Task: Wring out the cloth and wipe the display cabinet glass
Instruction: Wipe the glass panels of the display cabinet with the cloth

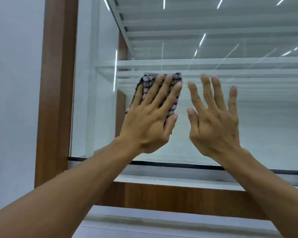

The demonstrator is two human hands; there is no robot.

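Observation:
A folded checked cloth point(149, 79) in blue, white and pale red lies flat against the display cabinet glass point(265, 121). My left hand point(151, 117) presses it to the pane with straight, spread fingers, covering most of the cloth. My right hand point(213, 117) is raised just to the right of it, fingers straight and spread, palm toward the glass and holding nothing. Whether the right palm touches the pane I cannot tell.
A brown wooden frame point(57, 83) borders the glass on the left and runs below it point(179, 196). A black seal strip point(162, 164) lines the pane's lower edge. White shelves point(213, 64) show behind the glass, with ceiling light reflections. A pale wall point(12, 83) is at left.

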